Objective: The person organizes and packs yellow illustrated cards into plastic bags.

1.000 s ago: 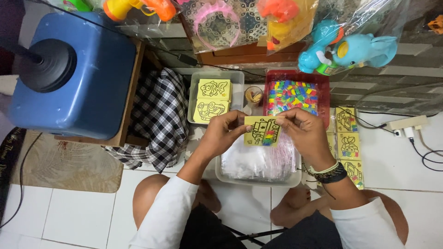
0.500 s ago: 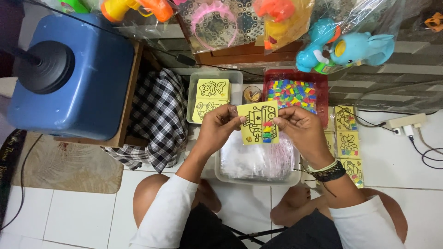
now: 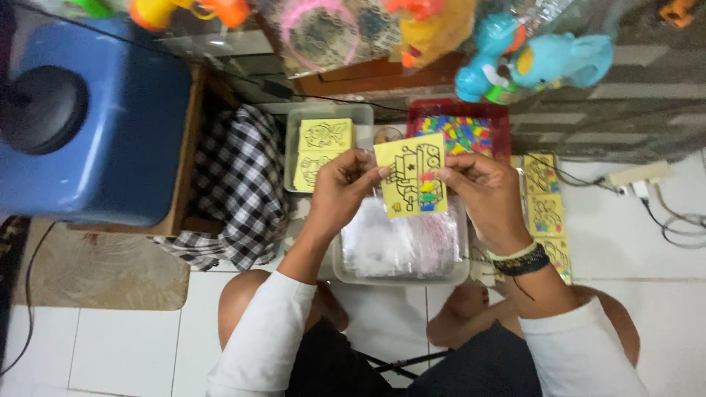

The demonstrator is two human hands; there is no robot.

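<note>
Card [image 3: 412, 176] — yellow, black-outlined, partly coloured.

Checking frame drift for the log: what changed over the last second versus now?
The yellow square card with a black line drawing, pinched by the left hand and right hand, rose from above the clear tray of plastic bags towards the red tray of coloured pieces and turned more upright. Both hands kept their grip. The trays, the yellow cards in the clear box and the blue container stayed put.
</note>
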